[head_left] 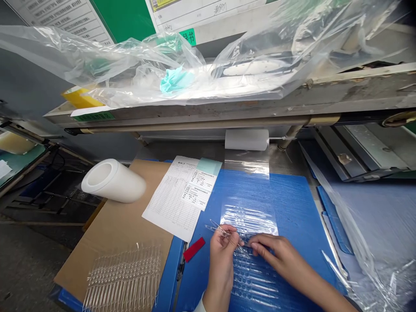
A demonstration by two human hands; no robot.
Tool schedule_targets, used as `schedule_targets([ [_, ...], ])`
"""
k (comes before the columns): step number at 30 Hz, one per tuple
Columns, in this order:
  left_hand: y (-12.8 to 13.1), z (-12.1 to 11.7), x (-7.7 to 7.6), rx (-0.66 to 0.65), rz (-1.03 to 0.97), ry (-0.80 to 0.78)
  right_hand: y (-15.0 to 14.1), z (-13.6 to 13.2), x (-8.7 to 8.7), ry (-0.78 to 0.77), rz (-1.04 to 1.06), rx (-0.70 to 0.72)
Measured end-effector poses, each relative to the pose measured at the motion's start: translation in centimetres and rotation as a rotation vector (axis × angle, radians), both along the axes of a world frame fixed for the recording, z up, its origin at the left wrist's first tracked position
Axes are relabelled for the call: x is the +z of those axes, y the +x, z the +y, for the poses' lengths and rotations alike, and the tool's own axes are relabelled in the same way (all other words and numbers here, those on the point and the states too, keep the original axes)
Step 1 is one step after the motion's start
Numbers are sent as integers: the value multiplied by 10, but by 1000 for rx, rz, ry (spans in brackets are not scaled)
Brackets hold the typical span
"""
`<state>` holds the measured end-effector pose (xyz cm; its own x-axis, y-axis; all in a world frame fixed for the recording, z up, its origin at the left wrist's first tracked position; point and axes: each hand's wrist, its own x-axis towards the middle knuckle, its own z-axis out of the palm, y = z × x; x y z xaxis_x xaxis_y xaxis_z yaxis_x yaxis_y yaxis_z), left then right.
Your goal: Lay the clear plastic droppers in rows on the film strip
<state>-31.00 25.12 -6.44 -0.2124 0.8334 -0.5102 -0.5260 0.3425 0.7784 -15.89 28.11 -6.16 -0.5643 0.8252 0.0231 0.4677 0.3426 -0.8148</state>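
My left hand (pixel 222 251) is closed in a pinch on a few thin clear glass tubes (pixel 217 229) that stick out to the upper left. My right hand (pixel 278 255) has its fingertips pressed on the other end of those tubes, over a row of clear tubes (pixel 250 277) lying on a clear film strip (pixel 248 216). The strip runs down from a film roll (pixel 247 139) onto a blue corrugated board (pixel 292 203).
A red marker piece (pixel 194 249) lies left of my hands. Printed sheets (pixel 178 199) and a white roll (pixel 113 180) rest near a cardboard sheet (pixel 123 225), with a tray of clear tubes (pixel 125 277) on it. Loose plastic bags (pixel 156 69) cover the shelf above.
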Motion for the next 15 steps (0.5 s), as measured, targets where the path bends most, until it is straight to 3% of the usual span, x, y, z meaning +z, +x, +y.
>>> schedule_targets([
  [5, -2, -2, 4, -47, -10, 12, 3, 4, 1, -61, 18, -38],
  [15, -2, 0, 7, -53, -80, 0, 11, 3, -13, 135, -9, -114],
])
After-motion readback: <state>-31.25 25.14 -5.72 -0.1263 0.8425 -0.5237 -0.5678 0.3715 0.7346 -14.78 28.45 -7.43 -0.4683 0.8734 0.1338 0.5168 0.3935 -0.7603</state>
